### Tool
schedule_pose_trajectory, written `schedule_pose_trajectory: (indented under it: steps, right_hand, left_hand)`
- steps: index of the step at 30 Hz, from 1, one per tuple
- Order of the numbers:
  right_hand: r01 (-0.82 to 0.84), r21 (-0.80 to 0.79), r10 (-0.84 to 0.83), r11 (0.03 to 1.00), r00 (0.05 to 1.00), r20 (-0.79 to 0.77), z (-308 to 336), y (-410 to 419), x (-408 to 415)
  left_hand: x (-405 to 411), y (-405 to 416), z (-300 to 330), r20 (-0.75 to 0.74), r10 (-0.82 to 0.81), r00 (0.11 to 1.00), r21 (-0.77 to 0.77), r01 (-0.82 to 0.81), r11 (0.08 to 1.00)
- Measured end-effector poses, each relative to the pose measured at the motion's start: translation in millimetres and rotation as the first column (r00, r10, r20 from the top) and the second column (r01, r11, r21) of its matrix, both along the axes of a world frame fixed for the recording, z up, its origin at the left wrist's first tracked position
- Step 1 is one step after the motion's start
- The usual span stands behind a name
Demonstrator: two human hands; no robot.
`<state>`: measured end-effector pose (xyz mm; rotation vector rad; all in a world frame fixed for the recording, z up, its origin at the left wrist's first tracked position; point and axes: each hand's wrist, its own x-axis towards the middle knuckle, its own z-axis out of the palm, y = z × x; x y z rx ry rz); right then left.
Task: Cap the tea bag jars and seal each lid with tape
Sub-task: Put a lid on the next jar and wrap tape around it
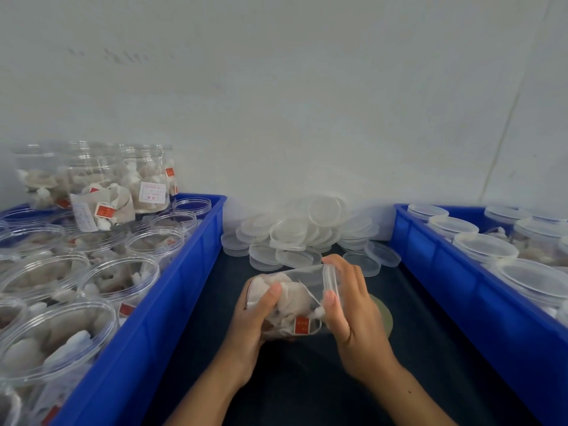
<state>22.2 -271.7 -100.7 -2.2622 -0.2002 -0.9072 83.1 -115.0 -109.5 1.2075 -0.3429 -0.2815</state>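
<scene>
Low in the middle of the frame, both hands are on one clear jar [289,298] full of tea bags, tipped on its side with its mouth to the right. The left hand [255,315] curls round the jar's base end, thumb lying across the clear wall. The right hand [350,305] is wrapped over the lid [331,279] at the mouth, fingers over the top of its rim and thumb against its near edge; whether the lid is fully seated I cannot tell. A red tag [301,325] shows through the jar's lower wall. Under the hands lies the dark worktop [430,348], with a pale round disc [384,318] peeking out just behind the right hand. Just above the hands, in the centre of the frame, sits a loose heap of clear lids [304,232] against the white wall [307,103]. On the left a blue bin [172,305] holds many open jars [123,275] of tea bags, with more filled jars [95,179] stacked at its far end in the upper left. On the right a second blue bin [455,290] holds capped jars [485,247].
</scene>
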Motion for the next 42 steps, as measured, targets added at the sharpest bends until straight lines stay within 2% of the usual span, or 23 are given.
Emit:
schedule_pose_trajectory:
  steps: [5, 8, 11, 14, 16, 18, 20, 22, 24, 27, 30, 33, 39, 41, 42]
  right_hand:
    - [-0.002, 0.045, 0.001, 0.999, 1.0, 0.024, 5, -1, -1]
    - [0.041, 0.073, -0.046, 0.996, 0.997, 0.065, 12, -7, -3]
    - [0.111, -0.005, -0.111, 0.994, 0.99, 0.082, 14, -5, -4]
    - [0.086, -0.013, -0.084, 0.996, 0.993, 0.083, 12, 4, -3]
    - [-0.032, 0.089, 0.026, 0.996, 0.997, 0.07, 12, 8, -3]
    - [-0.165, 0.281, 0.151, 0.946, 0.986, 0.069, 14, 7, -2]
    - [-0.157, 0.412, 0.126, 0.898, 0.987, 0.101, 15, 1, 0]
    - [-0.041, 0.45, -0.001, 0.892, 0.996, 0.092, 18, -11, 3]
    - [0.103, 0.397, -0.1, 0.912, 0.995, -0.029, 18, -28, 6]
    - [0.251, 0.156, -0.19, 0.955, 0.926, -0.326, 7, -47, 5]
    - [0.215, -0.1, -0.238, 0.971, 0.869, -0.433, -11, -48, 0]
    - [0.116, -0.324, -0.272, 0.939, 0.828, -0.491, -20, -47, -1]
    - [0.134, -0.431, -0.318, 0.892, 0.864, -0.39, -19, -44, -4]
    - [0.159, -0.358, -0.3, 0.92, 0.874, -0.381, -18, -44, -7]
    - [0.178, -0.237, -0.263, 0.955, 0.88, -0.396, -15, -44, -8]
  left_hand:
    - [0, -3, -4, 0.055, 0.031, 0.998, 0.02, -0.032, 0.999]
    - [-1, -3, -7, 0.242, 0.011, 0.97, 0.171, -0.053, 0.984]
    - [-1, -7, -14, 0.441, 0.024, 0.897, 0.337, -0.191, 0.922]
    - [-7, -13, -18, 0.644, 0.049, 0.764, 0.382, -0.376, 0.844]
    - [-8, -13, -19, 0.657, 0.094, 0.748, 0.344, -0.408, 0.846]
    - [-8, -11, -20, 0.593, 0.158, 0.789, 0.273, -0.382, 0.883]
    - [-6, -9, -19, 0.527, 0.222, 0.82, 0.228, -0.388, 0.893]
    - [-4, -8, -16, 0.471, 0.267, 0.841, 0.196, -0.395, 0.897]
    - [-3, -10, -14, 0.389, 0.299, 0.872, 0.152, -0.38, 0.912]
    - [-3, -12, -15, 0.318, 0.34, 0.885, 0.139, -0.399, 0.907]
    - [-3, -11, -18, 0.345, 0.363, 0.866, 0.215, -0.449, 0.867]
    - [2, -10, -23, 0.385, 0.371, 0.845, 0.28, -0.49, 0.826]
    - [7, -10, -29, 0.419, 0.366, 0.831, 0.296, -0.506, 0.81]
    - [9, -12, -33, 0.449, 0.345, 0.824, 0.324, -0.51, 0.797]
    - [9, -12, -34, 0.456, 0.336, 0.824, 0.337, -0.509, 0.792]
